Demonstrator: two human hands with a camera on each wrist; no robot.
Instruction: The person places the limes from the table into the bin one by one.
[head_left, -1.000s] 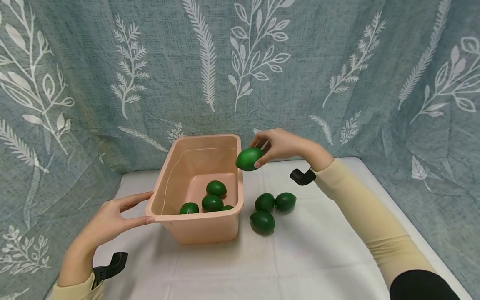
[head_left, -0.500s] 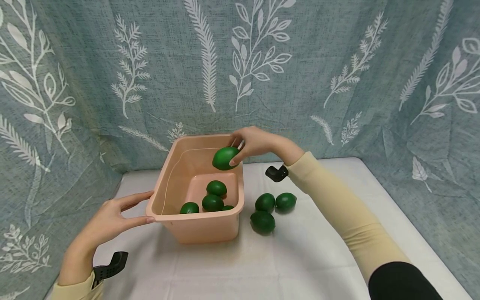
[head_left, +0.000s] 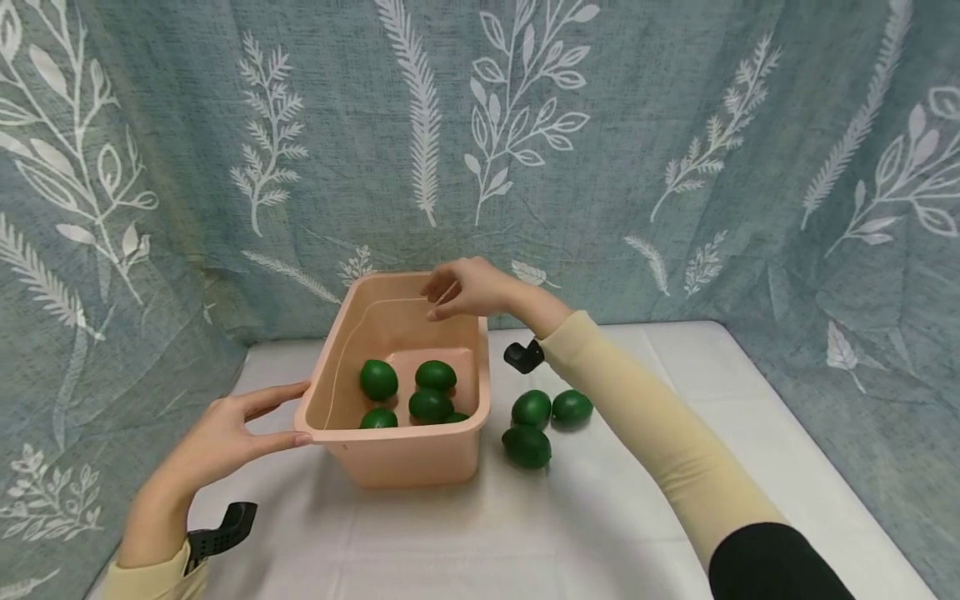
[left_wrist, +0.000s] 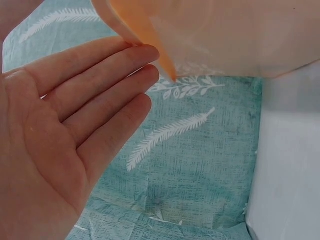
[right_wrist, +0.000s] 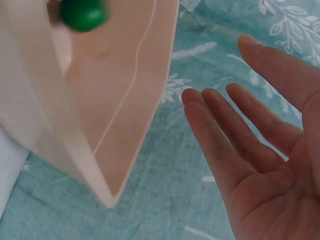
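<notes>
A peach-coloured plastic bin (head_left: 405, 458) stands on the table with several green limes (head_left: 378, 380) inside. Straight fingers of my left hand (head_left: 225, 433) touch its left rim, the thumb resting at the near left corner. The left wrist view shows that palm (left_wrist: 45, 155) with fingertips against the bin's edge. Over the far right of the bin hovers my right hand (head_left: 472, 287), fingers loosely spread and holding nothing. In the right wrist view the same hand (right_wrist: 270, 155) is empty beside the rim, and one blurred lime (right_wrist: 82, 14) shows within the bin. The near wall partly hides one lime.
Three more limes (head_left: 528, 447) lie close together on the white tablecloth (head_left: 600, 517), just right of the bin. A blue-green patterned curtain (head_left: 585, 167) hangs behind and at both sides of the table.
My right hand has moved left over the bin and let go of the lime it held. That lime is now at the left inside the bin. My left hand has stayed at the rim.
</notes>
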